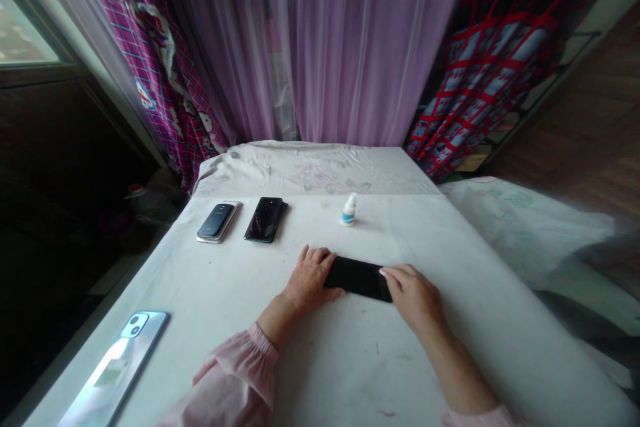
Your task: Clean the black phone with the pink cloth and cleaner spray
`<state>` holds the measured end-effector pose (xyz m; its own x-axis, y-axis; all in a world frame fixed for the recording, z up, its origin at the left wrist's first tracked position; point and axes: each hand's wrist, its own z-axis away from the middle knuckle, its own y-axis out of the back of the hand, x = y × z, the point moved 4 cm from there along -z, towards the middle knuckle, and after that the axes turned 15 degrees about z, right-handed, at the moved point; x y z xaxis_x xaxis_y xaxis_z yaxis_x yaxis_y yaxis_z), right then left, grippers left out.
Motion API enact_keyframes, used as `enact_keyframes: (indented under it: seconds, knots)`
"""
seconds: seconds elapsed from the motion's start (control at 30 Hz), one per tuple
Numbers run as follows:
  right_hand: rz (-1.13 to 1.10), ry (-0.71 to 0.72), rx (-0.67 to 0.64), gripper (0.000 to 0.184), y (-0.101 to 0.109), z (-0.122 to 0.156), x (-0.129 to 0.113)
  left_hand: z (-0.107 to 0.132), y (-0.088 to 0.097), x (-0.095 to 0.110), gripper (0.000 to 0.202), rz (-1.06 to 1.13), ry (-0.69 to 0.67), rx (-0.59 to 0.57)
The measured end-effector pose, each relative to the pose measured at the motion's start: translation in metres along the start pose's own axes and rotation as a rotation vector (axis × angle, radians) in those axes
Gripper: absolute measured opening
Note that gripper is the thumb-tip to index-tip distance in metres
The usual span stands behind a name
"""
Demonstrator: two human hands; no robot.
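Observation:
A black smartphone (359, 277) lies screen up and sideways on the white-covered table. My left hand (311, 280) grips its left end, with the thumb along the near edge and the fingers at the far edge. Over the phone's right end, my right hand (414, 293) is closed, its fingers curled together and the fingertips touching the screen. A pale spot shows at those fingertips; whether it is a nail or something held, I cannot make out. Beyond the phone stands a small white spray bottle (349, 210) with a blue label.
Stacked phones (218, 221) lie at the back left, beside another black phone pile (267, 219). A silvery-blue phone (123, 367) rests back up at the near left. Purple curtains (360, 47) hang behind the table (425, 227); a plastic sheet (530, 220) lies to its right.

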<state>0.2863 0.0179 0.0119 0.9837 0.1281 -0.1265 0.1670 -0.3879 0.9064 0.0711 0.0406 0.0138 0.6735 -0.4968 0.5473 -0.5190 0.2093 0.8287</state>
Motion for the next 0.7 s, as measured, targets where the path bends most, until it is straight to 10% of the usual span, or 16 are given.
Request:
enact_keyframes:
  seconds: [0.17, 0.33, 0.7]
  knots:
    - [-0.020, 0.071, 0.004, 0.030, -0.008, -0.015, -0.025, 0.007, 0.011, -0.018, 0.070, -0.075, -0.004, 0.125]
    - [-0.092, 0.043, 0.061, 0.030, -0.013, -0.013, -0.025, 0.033, 0.071, -0.090, 0.086, -0.236, 0.473, 0.602]
    - [-0.115, 0.056, 0.104, 0.030, -0.018, -0.010, -0.022, 0.046, 0.090, -0.143, 0.066, 0.007, 0.560, 0.725]
